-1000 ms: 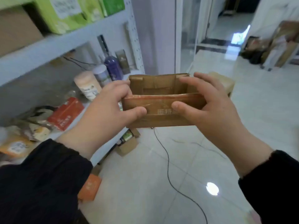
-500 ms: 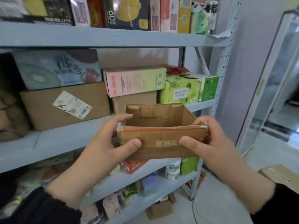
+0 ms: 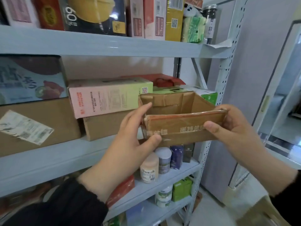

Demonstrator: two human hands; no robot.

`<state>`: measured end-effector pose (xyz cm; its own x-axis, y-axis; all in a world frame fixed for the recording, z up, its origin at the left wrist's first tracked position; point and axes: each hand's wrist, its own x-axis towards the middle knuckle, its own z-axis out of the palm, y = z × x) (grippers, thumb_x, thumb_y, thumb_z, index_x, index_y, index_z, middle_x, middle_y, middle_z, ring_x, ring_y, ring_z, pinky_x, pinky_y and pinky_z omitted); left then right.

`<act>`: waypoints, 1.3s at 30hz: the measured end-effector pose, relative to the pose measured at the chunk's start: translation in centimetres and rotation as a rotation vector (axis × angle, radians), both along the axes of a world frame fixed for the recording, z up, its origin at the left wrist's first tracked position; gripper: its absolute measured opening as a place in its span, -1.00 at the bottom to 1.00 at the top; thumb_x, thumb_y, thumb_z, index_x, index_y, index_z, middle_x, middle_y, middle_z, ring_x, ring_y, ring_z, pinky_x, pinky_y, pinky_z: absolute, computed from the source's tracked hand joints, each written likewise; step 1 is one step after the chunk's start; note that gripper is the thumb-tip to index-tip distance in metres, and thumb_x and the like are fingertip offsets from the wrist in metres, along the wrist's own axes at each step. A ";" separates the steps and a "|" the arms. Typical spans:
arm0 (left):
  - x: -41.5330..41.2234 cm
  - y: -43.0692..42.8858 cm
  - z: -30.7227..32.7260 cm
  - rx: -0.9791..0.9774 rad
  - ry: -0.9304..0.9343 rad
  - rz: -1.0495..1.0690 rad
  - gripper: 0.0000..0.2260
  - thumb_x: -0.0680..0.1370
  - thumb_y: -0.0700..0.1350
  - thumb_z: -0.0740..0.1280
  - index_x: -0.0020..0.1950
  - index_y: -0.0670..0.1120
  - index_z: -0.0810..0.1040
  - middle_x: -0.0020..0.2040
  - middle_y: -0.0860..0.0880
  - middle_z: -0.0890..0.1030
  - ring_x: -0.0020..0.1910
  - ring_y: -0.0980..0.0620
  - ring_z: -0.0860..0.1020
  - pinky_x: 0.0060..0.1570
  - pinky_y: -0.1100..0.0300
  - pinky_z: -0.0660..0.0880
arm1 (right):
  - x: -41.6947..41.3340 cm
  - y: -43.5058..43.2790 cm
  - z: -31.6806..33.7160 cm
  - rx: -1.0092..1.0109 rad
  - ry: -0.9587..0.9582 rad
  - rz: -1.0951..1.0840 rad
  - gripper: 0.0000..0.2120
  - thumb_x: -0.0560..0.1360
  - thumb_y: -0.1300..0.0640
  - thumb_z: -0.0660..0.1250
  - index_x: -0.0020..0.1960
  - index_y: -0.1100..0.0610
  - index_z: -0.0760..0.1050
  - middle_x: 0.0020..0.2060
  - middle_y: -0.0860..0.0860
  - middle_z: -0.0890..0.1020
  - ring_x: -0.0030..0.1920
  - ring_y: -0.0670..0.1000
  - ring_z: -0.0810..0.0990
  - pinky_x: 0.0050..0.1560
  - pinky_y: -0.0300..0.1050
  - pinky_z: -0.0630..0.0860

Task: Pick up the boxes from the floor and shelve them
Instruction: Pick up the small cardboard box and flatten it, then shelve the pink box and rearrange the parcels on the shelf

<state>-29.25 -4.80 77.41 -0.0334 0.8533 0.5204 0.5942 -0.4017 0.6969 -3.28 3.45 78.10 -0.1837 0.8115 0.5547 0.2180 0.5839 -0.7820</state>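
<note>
**Open box held up before the middle shelf**

At the centre of the frame, an open-topped cardboard box [image 3: 184, 126] is held between both hands in front of the shelving. The left hand [image 3: 128, 144] has its grip closed on the box's left end, with the thumb on the printed front wall and the fingers up along the side. The right hand [image 3: 232, 128] clasps the right end (thumb on the front, fingers curled round the corner). Behind the box, on the middle shelf [image 3: 48, 162], a pink-and-green carton [image 3: 110, 100] lies on top of a plain brown carton [image 3: 104, 126]. On the shelf below stand jars [image 3: 164, 160].
</note>
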 end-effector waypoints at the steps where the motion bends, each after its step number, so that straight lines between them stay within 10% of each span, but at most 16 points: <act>1: 1.0 2.1 0.5 0.012 0.012 0.006 -0.36 0.56 0.07 0.39 0.47 0.49 0.13 0.49 0.29 0.24 0.43 0.35 0.28 0.41 0.22 0.27 | 0.9 2.1 0.5 0.005 0.022 -0.002 -0.45 0.21 -0.47 0.49 0.04 -0.18 0.50 -0.09 0.08 0.66 -0.06 0.05 0.68 0.00 0.07 0.62; 9: 4.0 18.1 5.1 0.066 0.133 0.171 -0.38 0.60 -0.13 0.34 0.54 0.30 0.20 0.46 0.12 0.36 0.21 0.14 0.55 0.31 0.12 0.49 | 2.7 20.4 4.4 0.061 0.006 -0.046 -0.77 0.41 -0.16 0.48 -0.04 -0.29 0.45 0.02 -0.08 0.71 0.03 -0.01 0.69 0.18 0.19 0.59; 16: 1.5 21.0 5.4 -0.021 0.330 0.409 -0.39 0.56 -0.05 0.35 0.58 0.17 0.23 0.41 0.05 0.44 0.25 0.10 0.52 0.21 0.14 0.49 | -1.0 29.2 5.3 -0.009 -0.304 -0.051 -0.79 0.56 -0.08 0.41 0.11 -0.03 0.46 0.04 -0.06 0.60 0.04 0.00 0.57 -0.31 -0.23 0.38; 21: 0.9 20.1 4.3 -0.083 0.672 0.496 -0.47 0.58 0.00 0.26 0.56 0.15 0.31 0.39 -0.01 0.49 0.33 -0.04 0.48 0.28 0.04 0.46 | -1.8 31.3 6.0 -0.002 -0.369 -0.022 -0.79 0.56 -0.09 0.40 0.13 -0.08 0.46 0.09 -0.06 0.63 0.11 0.00 0.59 -0.06 -0.13 0.43; 29: 1.6 20.2 2.5 -0.143 0.772 0.491 -0.54 0.61 0.03 0.22 0.53 0.14 0.35 0.36 0.02 0.52 0.34 -0.05 0.47 0.22 0.05 0.49 | -1.9 28.9 5.5 -0.020 -0.443 0.011 -0.29 0.54 -0.11 0.43 0.58 -0.14 0.17 0.39 -0.11 0.50 0.32 0.00 0.51 0.23 -0.02 0.53; 32: 2.2 20.1 1.8 -0.147 0.784 0.438 -0.55 0.62 0.03 0.20 0.53 0.15 0.37 0.32 0.02 0.56 0.24 -0.03 0.54 0.09 0.07 0.54 | 0.0 24.4 4.2 0.047 -0.464 0.011 -0.25 0.55 -0.08 0.42 0.61 -0.14 0.11 0.37 -0.30 0.40 0.35 -0.16 0.36 0.33 -0.35 0.26; 39: 8.0 20.6 -1.5 -0.119 0.830 0.156 -0.67 0.62 0.06 0.17 0.35 0.15 0.54 0.14 0.05 0.64 0.04 -0.04 0.59 -0.06 0.01 0.58 | 6.5 15.1 -3.3 0.024 -1.135 -0.189 -0.26 0.49 -0.42 0.16 0.60 -0.24 0.06 0.63 -0.07 0.12 0.64 0.05 0.00 0.57 0.27 0.02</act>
<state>-21.27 15.80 75.90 0.1977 0.9210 0.3355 0.9735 -0.2246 0.0429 3.26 18.58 74.80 -0.4636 0.8709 0.1632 0.8752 0.4788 -0.0688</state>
